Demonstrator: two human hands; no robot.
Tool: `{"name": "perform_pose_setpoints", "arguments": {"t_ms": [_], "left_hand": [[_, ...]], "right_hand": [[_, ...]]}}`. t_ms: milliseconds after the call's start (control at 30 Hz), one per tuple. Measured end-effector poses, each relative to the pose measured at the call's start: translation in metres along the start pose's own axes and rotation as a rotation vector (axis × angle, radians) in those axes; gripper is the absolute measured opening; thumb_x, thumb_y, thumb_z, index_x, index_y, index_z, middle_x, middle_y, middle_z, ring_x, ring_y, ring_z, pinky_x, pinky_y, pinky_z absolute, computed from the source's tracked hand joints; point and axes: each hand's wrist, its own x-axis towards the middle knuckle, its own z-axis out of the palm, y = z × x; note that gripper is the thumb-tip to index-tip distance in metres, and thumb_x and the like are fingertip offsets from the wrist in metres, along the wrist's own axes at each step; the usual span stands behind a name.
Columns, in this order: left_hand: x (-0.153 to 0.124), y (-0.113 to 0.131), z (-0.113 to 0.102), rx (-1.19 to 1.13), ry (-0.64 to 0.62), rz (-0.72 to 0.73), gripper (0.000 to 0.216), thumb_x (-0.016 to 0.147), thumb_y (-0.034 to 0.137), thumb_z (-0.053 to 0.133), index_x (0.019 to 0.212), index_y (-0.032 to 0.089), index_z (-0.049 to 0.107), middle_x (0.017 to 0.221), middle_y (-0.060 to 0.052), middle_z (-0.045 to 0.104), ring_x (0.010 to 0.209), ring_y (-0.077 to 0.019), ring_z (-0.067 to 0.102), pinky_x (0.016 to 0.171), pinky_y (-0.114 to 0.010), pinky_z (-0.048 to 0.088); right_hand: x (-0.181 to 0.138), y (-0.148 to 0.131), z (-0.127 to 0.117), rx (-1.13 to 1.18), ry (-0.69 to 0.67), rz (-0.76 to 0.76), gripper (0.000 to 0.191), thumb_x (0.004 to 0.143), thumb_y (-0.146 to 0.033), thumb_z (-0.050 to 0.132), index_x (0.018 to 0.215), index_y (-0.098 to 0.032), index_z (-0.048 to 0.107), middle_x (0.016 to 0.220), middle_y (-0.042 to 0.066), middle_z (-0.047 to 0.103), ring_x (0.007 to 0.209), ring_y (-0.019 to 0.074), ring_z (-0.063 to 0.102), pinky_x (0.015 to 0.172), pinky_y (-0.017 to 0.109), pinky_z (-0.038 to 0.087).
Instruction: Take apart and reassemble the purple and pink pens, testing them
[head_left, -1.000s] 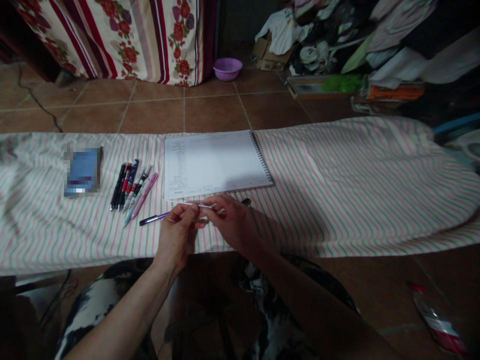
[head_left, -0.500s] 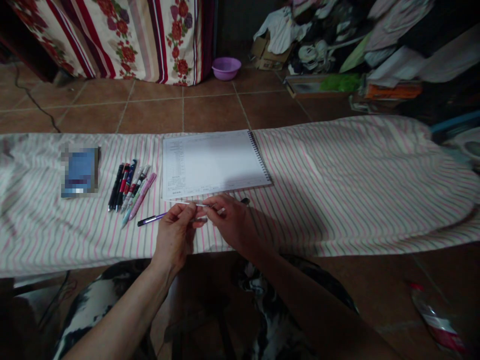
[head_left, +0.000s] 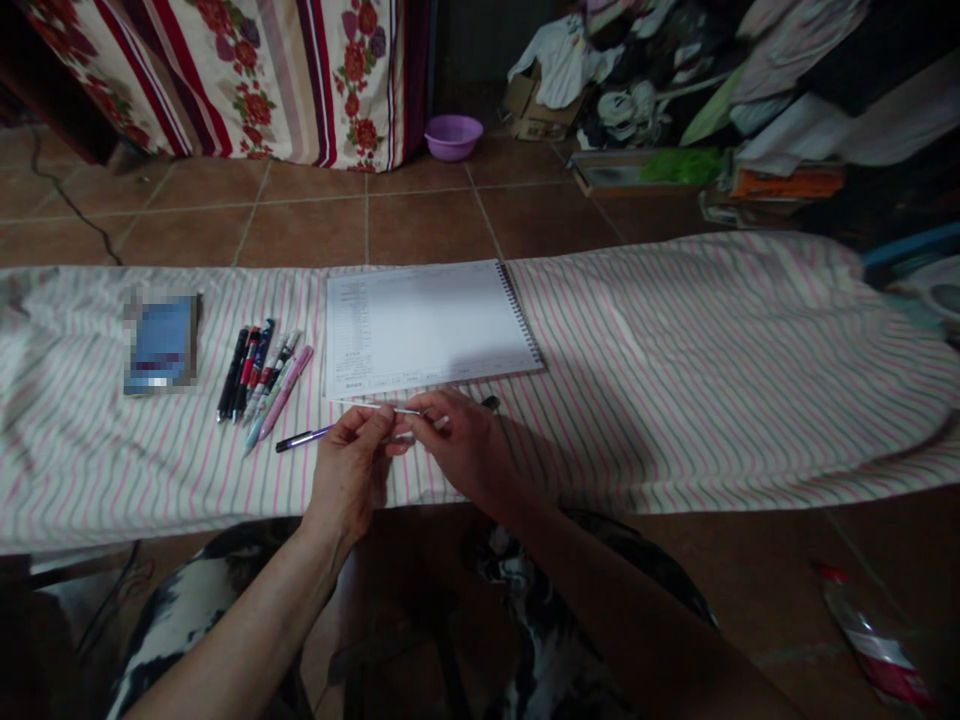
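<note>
Close to the notebook's near edge, my left hand [head_left: 361,445] pinches a thin white pen refill [head_left: 407,411] between thumb and fingers. The fingers of my right hand [head_left: 459,432] are closed on its other end, and the two hands almost touch. A purple pen piece with a dark end [head_left: 304,438] lies on the cloth, partly hidden by my left hand. Beyond my right hand's knuckles a small dark tip [head_left: 490,403] shows; whether it is held or lying there, I cannot tell. The open spiral notebook [head_left: 442,325] lies flat just beyond both hands.
Several pens [head_left: 259,375] lie side by side on the striped cloth [head_left: 675,370], left of the notebook. Farther left is a blurred blue box-like item [head_left: 161,342]. A purple basin [head_left: 453,137] stands on the tiled floor, and a bottle [head_left: 874,640] lies at lower right.
Almost nothing differs. Both hands keep the same place and grip on the refill, with only a tiny shift of the right fingers.
</note>
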Motion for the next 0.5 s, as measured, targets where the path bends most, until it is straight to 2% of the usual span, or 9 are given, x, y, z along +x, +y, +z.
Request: {"name": "perform_pose_setpoints", "arguments": {"t_ms": [500], "left_hand": [[0.0014, -0.0035, -0.0001, 0.002, -0.023, 0.002, 0.023, 0.061, 0.026, 0.077, 0.066, 0.012, 0.059, 0.064, 0.000, 0.064, 0.057, -0.0065, 0.058, 0.051, -0.014, 0.049]], "right_hand": [[-0.0006, 0.0016, -0.0007, 0.027, 0.007, 0.025, 0.006, 0.078, -0.019, 0.059, 0.083, -0.021, 0.062, 0.080, 0.001, 0.067, 0.072, 0.0135, 0.062, 0.062, 0.023, 0.047]]}}
